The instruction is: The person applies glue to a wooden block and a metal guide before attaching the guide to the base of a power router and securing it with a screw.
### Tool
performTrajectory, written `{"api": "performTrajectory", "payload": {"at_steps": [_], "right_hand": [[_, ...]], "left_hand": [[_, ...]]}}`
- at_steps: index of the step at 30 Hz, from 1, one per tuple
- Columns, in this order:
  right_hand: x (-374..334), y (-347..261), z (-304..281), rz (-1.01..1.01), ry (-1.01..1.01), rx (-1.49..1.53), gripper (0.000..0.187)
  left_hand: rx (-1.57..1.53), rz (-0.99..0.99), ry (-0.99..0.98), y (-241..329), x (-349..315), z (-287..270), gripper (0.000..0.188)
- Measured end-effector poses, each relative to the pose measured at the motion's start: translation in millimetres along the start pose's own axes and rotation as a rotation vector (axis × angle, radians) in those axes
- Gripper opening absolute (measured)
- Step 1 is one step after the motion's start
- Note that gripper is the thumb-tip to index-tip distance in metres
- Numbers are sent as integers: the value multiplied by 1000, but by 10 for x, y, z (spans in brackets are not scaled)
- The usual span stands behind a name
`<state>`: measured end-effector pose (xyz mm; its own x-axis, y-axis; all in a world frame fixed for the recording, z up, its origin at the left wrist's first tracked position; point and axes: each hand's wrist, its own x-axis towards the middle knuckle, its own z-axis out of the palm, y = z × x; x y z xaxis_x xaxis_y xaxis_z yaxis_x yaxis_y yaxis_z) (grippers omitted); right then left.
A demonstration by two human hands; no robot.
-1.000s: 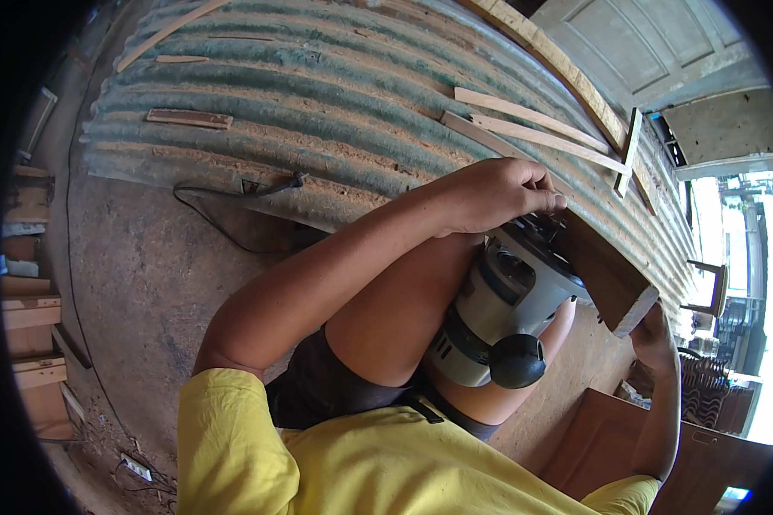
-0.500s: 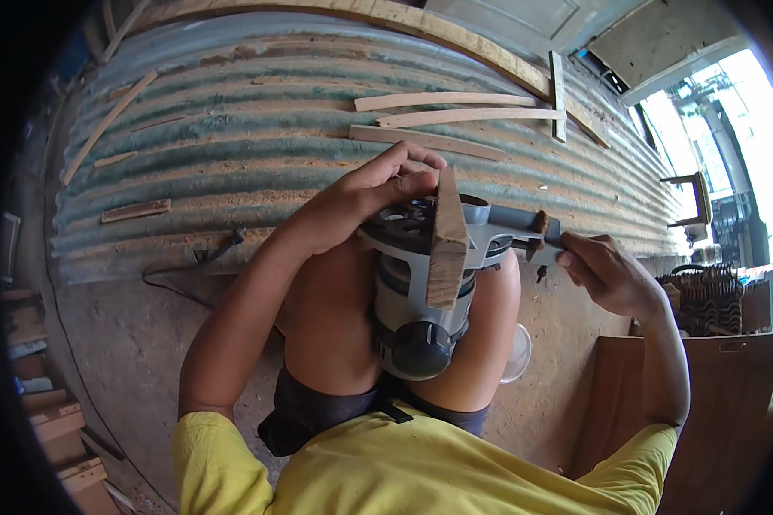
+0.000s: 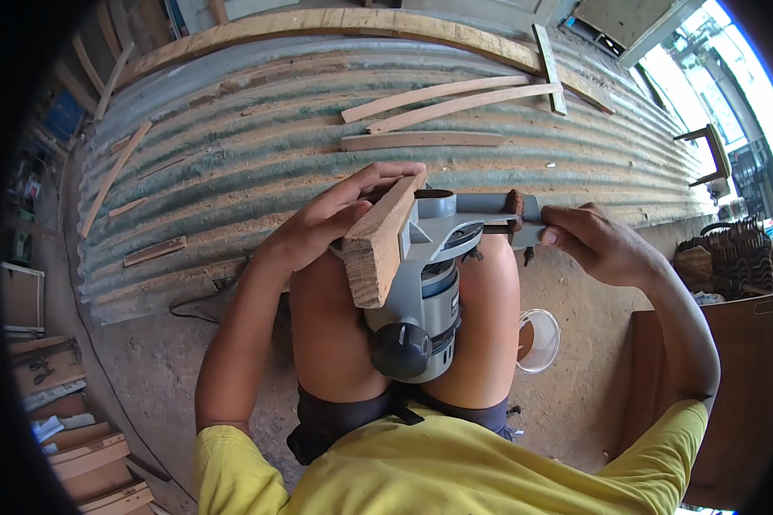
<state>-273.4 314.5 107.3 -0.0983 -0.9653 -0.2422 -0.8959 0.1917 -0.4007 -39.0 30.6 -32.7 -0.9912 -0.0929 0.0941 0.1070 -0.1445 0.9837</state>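
Observation:
A grey router (image 3: 438,318) with a dark rounded cap rests between my thighs, its flat base facing up. Across that base lies a short wooden block (image 3: 383,236), its sawn end tilted toward me. My left hand (image 3: 335,215) is closed round the block's left side and far end. To the right, a grey metal bar (image 3: 481,206) sticks out from the base, with a rusty brown clamp piece (image 3: 514,210) on it. My right hand (image 3: 597,243) grips the bar's outer end between thumb and fingers. The underside of the base is partly hidden by the block.
Beyond my knees lies a corrugated metal sheet (image 3: 258,163) dusted with sawdust, bearing several thin wooden strips (image 3: 425,140). A long curved beam (image 3: 335,19) crosses the far side. A clear plastic tub (image 3: 543,343) stands by my right leg. A brown wooden panel (image 3: 704,395) is at right.
The wooden block has shifted left across the router's base and turned, with my left hand still on it. The router leans differently, and the whole view has moved, uncovering more of the plastic tub.

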Motion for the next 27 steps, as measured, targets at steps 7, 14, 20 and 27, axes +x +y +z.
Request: {"api": "performTrajectory", "payload": {"at_steps": [7, 14, 20, 27], "right_hand": [[20, 60, 23, -28, 2, 36, 33], [40, 113, 26, -22, -30, 44, 36], [60, 155, 82, -54, 4, 57, 37], [61, 113, 72, -47, 11, 78, 36]], "left_hand": [[141, 365, -221, 249, 210, -66, 68], [-5, 358, -303, 282, 337, -52, 57], [-88, 369, -278, 213, 360, -11, 60], [-119, 393, -279, 182, 333, -8, 54]]}}
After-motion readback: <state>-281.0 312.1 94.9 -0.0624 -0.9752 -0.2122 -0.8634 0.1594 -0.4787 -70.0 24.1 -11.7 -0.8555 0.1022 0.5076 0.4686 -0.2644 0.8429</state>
